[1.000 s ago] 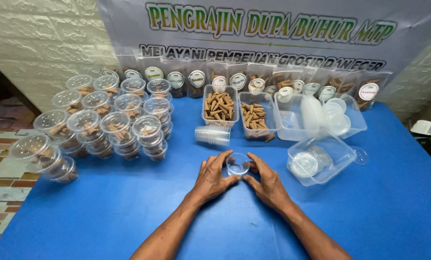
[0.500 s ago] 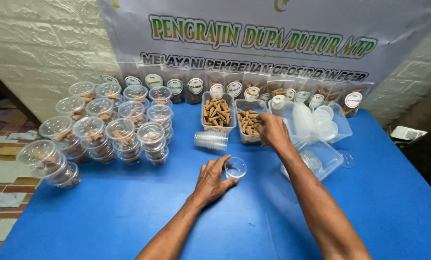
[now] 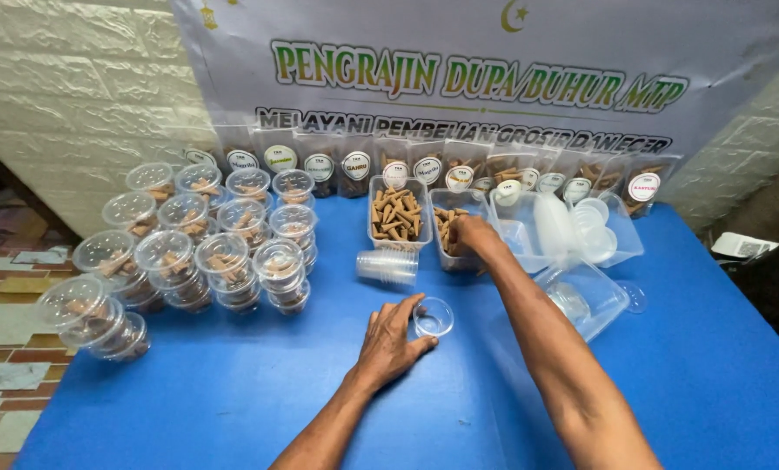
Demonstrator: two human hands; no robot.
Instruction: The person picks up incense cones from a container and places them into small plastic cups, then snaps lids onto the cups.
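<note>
Here the blue table [image 3: 233, 400] carries stacks of lidded clear cups [image 3: 189, 252] on its left side, each holding brown cones, with two open rectangular tubs [image 3: 398, 218] of loose cones near the middle and trays of spare lids [image 3: 581, 226] to the right. To my eye, a good fill depends on the left hand [image 3: 389, 344] keeping the small empty cup [image 3: 433, 318] upright; that hand lies open with thumb and forefinger curved around it, while the right hand [image 3: 472, 235] is curled down into the right-hand tub, and I cannot tell whether it grips any cones.
</note>
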